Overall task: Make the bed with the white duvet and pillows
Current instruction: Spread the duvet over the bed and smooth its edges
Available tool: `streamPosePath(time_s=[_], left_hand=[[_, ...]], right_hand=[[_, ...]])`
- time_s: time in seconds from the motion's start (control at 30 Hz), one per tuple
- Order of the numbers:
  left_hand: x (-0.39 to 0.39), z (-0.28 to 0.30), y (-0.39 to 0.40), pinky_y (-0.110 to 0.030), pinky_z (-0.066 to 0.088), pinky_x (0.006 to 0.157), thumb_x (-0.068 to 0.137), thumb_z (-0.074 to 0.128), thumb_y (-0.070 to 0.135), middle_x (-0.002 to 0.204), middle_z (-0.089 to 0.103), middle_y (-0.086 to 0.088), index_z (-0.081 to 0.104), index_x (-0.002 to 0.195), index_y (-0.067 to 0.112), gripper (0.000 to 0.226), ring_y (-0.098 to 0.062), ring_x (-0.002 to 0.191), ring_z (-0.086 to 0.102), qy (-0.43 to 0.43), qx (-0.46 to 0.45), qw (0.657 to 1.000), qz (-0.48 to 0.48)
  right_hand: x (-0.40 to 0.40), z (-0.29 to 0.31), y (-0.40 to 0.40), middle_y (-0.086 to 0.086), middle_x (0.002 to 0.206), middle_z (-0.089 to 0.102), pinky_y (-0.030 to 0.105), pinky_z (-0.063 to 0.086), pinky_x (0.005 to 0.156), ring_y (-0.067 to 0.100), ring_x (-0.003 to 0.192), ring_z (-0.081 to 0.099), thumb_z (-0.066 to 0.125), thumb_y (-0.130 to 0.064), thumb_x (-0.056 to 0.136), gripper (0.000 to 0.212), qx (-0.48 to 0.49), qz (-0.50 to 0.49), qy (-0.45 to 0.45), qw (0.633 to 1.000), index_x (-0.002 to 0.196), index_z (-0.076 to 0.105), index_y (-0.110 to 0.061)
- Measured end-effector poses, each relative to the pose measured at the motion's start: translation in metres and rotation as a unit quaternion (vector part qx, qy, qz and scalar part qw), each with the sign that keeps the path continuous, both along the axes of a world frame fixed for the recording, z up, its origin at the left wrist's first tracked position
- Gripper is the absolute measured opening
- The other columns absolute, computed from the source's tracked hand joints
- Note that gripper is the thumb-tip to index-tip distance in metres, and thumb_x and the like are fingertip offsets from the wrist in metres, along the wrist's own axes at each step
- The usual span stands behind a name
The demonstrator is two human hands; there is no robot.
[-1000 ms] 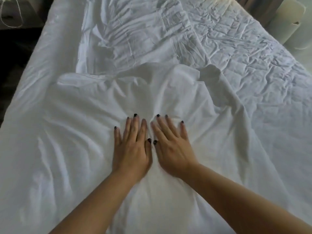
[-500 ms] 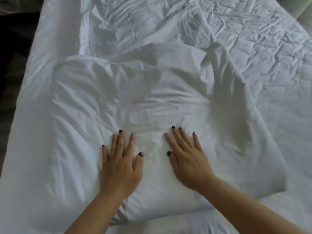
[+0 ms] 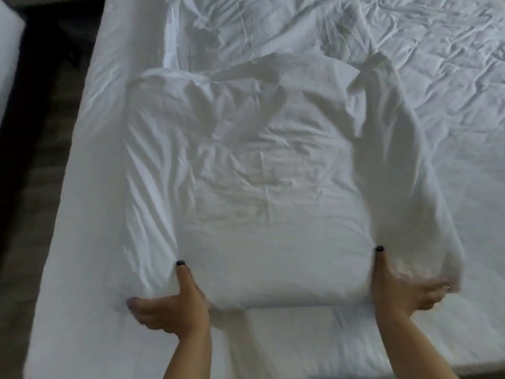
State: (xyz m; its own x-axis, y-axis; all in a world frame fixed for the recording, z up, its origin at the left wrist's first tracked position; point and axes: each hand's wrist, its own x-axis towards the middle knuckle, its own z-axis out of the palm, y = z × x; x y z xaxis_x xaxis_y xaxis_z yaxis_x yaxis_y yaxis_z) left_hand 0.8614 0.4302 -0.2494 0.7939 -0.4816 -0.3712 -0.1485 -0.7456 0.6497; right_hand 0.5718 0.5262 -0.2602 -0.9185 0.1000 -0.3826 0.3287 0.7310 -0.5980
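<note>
A white pillow (image 3: 267,192) in a loose, creased case lies across the near part of the bed. My left hand (image 3: 172,307) grips its near edge toward the left corner, thumb on top and fingers tucked under. Toward the right corner my right hand (image 3: 401,291) grips the same edge the same way, its fingers blurred. The case's slack end (image 3: 404,149) flaps out beyond the pillow on the right. The crumpled white duvet (image 3: 355,31) lies behind the pillow across the far side of the bed.
The white bed sheet (image 3: 82,242) runs along the left side of the mattress. Dark floor (image 3: 35,149) lies left of the bed, with a white object (image 3: 8,58) at the far left edge.
Both hands lay flat on the pillow's middle, then slid apart and back. Now they grip its near edge at both ends.
</note>
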Motion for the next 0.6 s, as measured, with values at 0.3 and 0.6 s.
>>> streamPosePath(time_s=[0.3, 0.6], left_hand=[[-0.038, -0.013, 0.031, -0.052, 0.05, 0.097, 0.07, 0.074, 0.062, 0.117, 0.072, 0.002, 0.066, 0.121, 0.031, 0.061, -0.027, 0.113, 0.064, 0.46, -0.146, 0.873, 0.074], [-0.021, 0.035, 0.041, -0.042, 0.06, 0.076, 0.074, 0.084, 0.019, 0.107, 0.069, -0.005, 0.053, 0.12, 0.013, 0.056, -0.021, 0.088, 0.071, 0.336, -0.184, 0.919, 0.098]], right_hand=[[-0.017, -0.039, 0.031, -0.006, 0.117, 0.069, 0.036, 0.059, 0.075, 0.016, 0.101, 0.069, 0.092, -0.034, 0.056, 0.086, -0.395, -0.161, -0.274, 0.862, 0.132, 0.054, -0.023], [-0.032, 0.018, 0.049, 0.0, 0.115, 0.069, 0.041, 0.059, 0.08, 0.02, 0.095, 0.07, 0.087, -0.017, 0.069, 0.067, -0.416, -0.093, -0.308, 0.85, 0.129, 0.056, -0.015]])
